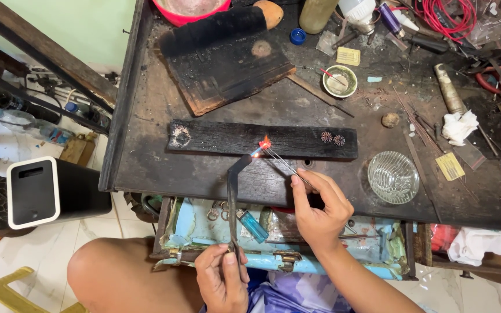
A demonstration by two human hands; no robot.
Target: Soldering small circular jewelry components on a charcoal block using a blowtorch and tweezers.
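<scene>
- A small glowing piece (265,142) sits on a long charred wooden block (262,139) lying across the dark table (146,116), lit orange by a fine flame.
- The left hand (222,277) is closed around the lower end of a bent blowpipe (232,197), whose tip points at the glowing piece from just beside it.
- The right hand (319,203) pinches a pair of thin tweezers (288,166), their points touching the piece.
- To do this well, I judge the flame should stay narrow and on the joint alone, the tweezers steady, and both wrists braced so nothing slides on the block.
- Two small round ornaments (332,138) lie further right on the same block, apart from the flame.
- A small pale bowl (340,81) near the far edge holds a whitish paste and a thin red-tipped stick.
- A clear ribbed glass dish (393,177) near the right hand looks empty, though I cannot tell for sure.
- A red basin (172,13) is cut off at the top edge; its contents are unclear.
- An open drawer (192,226) under the table holds a blue lighter and small metal bits.
</scene>
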